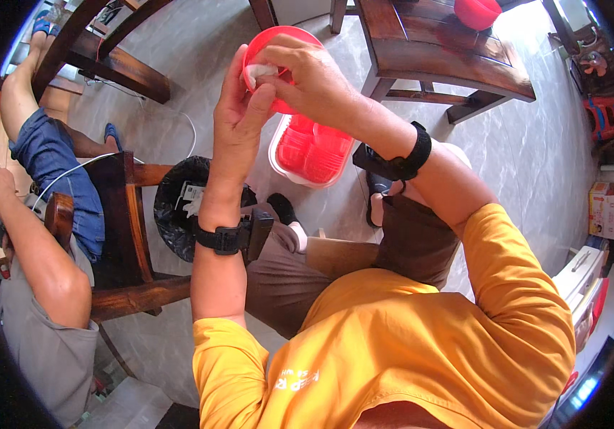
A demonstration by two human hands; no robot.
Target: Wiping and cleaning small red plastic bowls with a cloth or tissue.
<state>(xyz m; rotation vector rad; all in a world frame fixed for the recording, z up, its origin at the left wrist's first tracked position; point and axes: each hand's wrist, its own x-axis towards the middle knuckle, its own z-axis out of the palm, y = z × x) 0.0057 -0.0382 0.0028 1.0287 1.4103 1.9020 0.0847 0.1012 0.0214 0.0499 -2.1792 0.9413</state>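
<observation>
Up ahead, a round red bowl is tilted in front of me. My left hand grips its left side, with the thumb over the near rim. Reaching over from the right, my right hand has its fingers bent into the bowl. A crumpled white cloth or tissue shows under those fingers, pressed against the inside. The right fingertips are partly hidden. Below the bowl, near the floor, sits a white-rimmed tub with red, ribbed plastic containers in it.
A bin with a black bag stands left of my knees. A wooden bench at the far right bears another red bowl. Another person sits in a wooden chair at the left. A cable crosses the floor.
</observation>
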